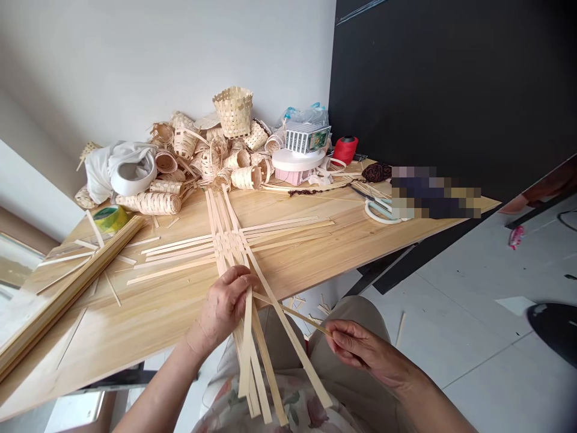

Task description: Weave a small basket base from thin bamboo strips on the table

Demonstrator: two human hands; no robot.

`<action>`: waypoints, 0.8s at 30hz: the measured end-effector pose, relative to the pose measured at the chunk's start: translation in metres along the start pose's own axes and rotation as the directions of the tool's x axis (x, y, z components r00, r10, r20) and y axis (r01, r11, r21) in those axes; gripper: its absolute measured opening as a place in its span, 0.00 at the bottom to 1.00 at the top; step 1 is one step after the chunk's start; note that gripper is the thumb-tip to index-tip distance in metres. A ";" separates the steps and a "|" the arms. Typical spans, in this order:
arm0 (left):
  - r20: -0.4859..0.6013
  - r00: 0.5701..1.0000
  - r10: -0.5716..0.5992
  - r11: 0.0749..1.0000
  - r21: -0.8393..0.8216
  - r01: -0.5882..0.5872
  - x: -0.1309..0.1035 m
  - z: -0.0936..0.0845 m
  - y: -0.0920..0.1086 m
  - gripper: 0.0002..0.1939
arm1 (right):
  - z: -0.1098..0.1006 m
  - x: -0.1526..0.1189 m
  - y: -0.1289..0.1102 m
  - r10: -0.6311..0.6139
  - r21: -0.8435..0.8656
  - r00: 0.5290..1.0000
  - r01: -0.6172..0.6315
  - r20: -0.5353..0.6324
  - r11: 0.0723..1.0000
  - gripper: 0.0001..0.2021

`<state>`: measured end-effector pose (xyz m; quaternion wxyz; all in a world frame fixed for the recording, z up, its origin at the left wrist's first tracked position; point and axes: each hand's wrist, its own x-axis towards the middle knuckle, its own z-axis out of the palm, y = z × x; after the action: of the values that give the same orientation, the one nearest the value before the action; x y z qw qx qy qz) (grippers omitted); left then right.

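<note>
A flat woven patch (229, 242) of pale bamboo strips lies near the table's front edge, its loose ends reaching out on all sides. My left hand (232, 293) is closed in a pinch on strips just below the patch; its fingertips are partly hidden. From there several long strips (265, 361) hang over the edge toward my lap. My right hand (354, 344) pinches the end of a single bamboo strip (297, 315), which slants up to the left and passes among the strips by my left hand.
Small woven baskets (232, 113) are heaped at the back, beside a white cloth (106, 168). Tape (110, 219) and a bundle of long strips (67, 294) lie left. To the right are scissors (383, 210), red thread (345, 150) and a blurred dark object (428, 195).
</note>
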<state>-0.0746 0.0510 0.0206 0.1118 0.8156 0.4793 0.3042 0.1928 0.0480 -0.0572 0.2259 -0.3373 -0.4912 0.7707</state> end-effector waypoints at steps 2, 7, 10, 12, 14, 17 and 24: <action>0.001 1.000 -0.010 0.999 -0.032 0.010 0.000 -0.002 0.001 0.12 | 0.000 0.001 0.001 -0.006 0.021 1.000 0.005 0.020 1.000 0.21; 0.029 1.000 -0.009 0.998 -0.056 0.011 -0.001 -0.003 0.005 0.12 | 0.004 0.009 -0.005 -0.026 0.043 0.997 0.023 0.069 0.999 0.21; 0.050 0.999 -0.006 1.000 -0.029 0.007 -0.001 -0.002 0.007 0.12 | 0.012 0.019 -0.013 -0.035 -0.046 0.995 0.039 0.091 0.998 0.21; 0.060 0.998 0.015 1.000 0.002 -0.015 -0.001 -0.002 0.006 0.12 | 0.020 0.025 -0.020 -0.041 -0.141 0.997 0.051 0.069 0.989 0.20; 0.077 0.996 0.046 0.998 0.043 -0.050 -0.002 0.000 0.004 0.12 | 0.028 0.028 -0.029 -0.065 -0.227 0.998 0.069 0.022 0.972 0.18; 0.071 0.995 0.066 0.991 0.112 -0.074 -0.006 0.004 -0.001 0.14 | 0.043 0.028 -0.041 -0.202 -0.390 0.977 0.160 -0.068 0.907 0.11; 0.183 0.980 0.073 0.975 0.192 -0.109 -0.015 0.002 -0.002 0.15 | 0.071 0.038 -0.044 -0.514 -0.735 0.857 0.321 -0.044 0.597 0.21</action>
<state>-0.0804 0.0393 0.0122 0.0566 0.8674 0.4579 0.1862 0.1153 0.0494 -0.0083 0.3150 -0.3662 -0.7797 0.3985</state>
